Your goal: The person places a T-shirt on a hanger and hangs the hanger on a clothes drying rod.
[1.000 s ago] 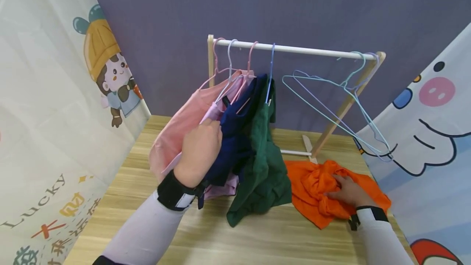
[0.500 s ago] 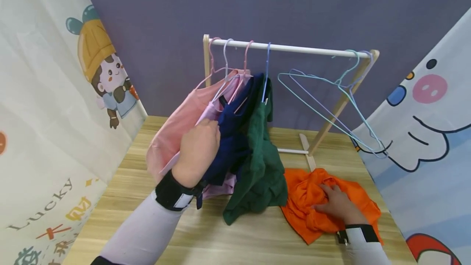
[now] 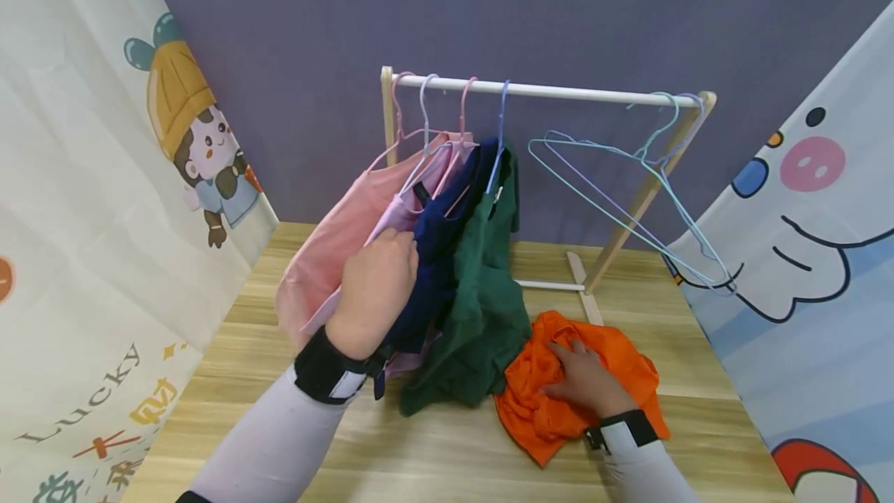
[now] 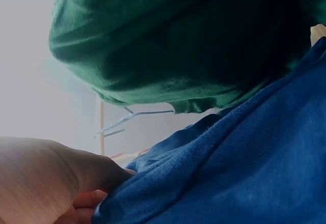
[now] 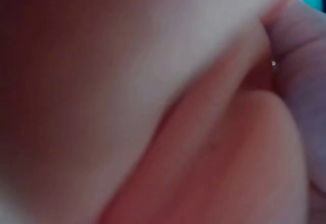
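My left hand (image 3: 377,286) pinches the edge of a navy blue garment (image 3: 436,266), whose cloth fills the lower right of the left wrist view, with thumb and fingers closing on its fold. Beside it a dark green garment (image 3: 482,309) hangs from a blue hanger (image 3: 501,123), its lower end reaching the table. At the right, my right hand (image 3: 590,379) grips a crumpled orange garment (image 3: 632,363) lying on the table, thumb and fingers sunk into its folds. Close-up, blurred orange folds (image 5: 239,158) cover most of the right wrist view.
The rack's white rail (image 3: 573,93) spans the back. A pink garment (image 3: 349,223) and a lilac one (image 3: 398,216) hang at its left end. A mint hanger (image 3: 608,147) and a purple hanger (image 3: 573,138) hang bare at the right, near the wooden post (image 3: 628,216).
My right hand has dragged the orange garment leftward and toward me, up against the green garment. The green garment's lower part has shifted left. My left hand keeps its place on the navy garment.
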Demonstrator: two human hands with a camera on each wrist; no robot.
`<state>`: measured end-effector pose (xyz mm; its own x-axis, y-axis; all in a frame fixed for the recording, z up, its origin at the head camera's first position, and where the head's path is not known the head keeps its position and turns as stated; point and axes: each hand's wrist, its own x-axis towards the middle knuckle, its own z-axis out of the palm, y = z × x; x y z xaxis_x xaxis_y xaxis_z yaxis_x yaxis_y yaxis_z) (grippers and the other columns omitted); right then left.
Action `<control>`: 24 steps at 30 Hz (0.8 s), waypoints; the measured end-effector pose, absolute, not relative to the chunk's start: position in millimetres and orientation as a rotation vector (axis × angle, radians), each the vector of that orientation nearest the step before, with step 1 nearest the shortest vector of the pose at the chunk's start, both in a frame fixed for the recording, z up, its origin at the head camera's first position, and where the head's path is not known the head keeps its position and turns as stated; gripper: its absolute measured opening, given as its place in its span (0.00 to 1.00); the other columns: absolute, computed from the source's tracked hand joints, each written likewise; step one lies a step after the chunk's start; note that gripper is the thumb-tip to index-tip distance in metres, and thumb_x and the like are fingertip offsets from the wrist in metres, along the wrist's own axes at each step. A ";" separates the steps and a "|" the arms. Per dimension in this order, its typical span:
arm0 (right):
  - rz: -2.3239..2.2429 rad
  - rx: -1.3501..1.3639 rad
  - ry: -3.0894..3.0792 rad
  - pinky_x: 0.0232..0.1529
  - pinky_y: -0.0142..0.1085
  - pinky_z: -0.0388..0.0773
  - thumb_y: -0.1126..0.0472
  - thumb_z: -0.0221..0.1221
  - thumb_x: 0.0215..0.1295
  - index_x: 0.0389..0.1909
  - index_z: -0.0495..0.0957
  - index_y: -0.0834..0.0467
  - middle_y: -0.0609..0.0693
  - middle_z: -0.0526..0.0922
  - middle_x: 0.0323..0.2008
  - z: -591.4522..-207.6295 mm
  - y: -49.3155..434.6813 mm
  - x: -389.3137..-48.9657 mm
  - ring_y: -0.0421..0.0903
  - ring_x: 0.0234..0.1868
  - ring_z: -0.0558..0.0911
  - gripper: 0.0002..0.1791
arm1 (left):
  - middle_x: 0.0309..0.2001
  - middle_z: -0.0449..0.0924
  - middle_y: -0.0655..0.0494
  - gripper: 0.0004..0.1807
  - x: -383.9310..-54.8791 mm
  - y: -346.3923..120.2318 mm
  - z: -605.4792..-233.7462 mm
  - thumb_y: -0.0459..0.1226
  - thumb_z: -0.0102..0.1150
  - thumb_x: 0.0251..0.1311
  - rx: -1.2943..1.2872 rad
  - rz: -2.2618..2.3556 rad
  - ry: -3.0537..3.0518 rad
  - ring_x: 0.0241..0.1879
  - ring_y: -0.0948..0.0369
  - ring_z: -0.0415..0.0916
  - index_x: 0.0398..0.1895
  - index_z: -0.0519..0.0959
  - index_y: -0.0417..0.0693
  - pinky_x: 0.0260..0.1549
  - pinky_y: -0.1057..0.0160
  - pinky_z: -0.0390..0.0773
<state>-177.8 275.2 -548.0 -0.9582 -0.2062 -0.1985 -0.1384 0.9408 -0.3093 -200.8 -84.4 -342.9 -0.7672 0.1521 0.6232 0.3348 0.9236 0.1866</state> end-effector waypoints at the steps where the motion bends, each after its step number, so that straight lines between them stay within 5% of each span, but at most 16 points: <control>1: -0.435 -0.266 2.870 0.45 0.67 0.71 0.27 0.64 0.37 0.65 0.64 0.52 0.70 0.60 0.63 -547.2 269.4 -179.4 0.71 0.56 0.62 0.54 | 0.23 0.75 0.48 0.13 -200.9 -84.3 -342.8 0.40 0.48 0.64 -0.347 -0.380 -2.441 0.23 0.50 0.75 0.27 0.77 0.41 0.18 0.48 0.79; 9: -0.413 -0.287 2.859 0.39 0.63 0.76 0.31 0.66 0.37 0.64 0.66 0.50 0.65 0.64 0.59 -544.0 229.4 -185.6 0.64 0.51 0.65 0.51 | 0.23 0.75 0.48 0.13 -199.0 -83.3 -341.9 0.40 0.48 0.64 -0.348 -0.383 -2.430 0.23 0.50 0.74 0.28 0.77 0.41 0.17 0.47 0.78; 24: -0.460 -0.298 2.859 0.44 0.63 0.75 0.30 0.65 0.39 0.64 0.65 0.49 0.64 0.62 0.62 -542.4 224.3 -183.9 0.63 0.55 0.65 0.50 | 0.23 0.76 0.48 0.13 -200.6 -84.9 -342.8 0.41 0.48 0.64 -0.356 -0.408 -2.448 0.23 0.51 0.74 0.29 0.78 0.41 0.19 0.49 0.79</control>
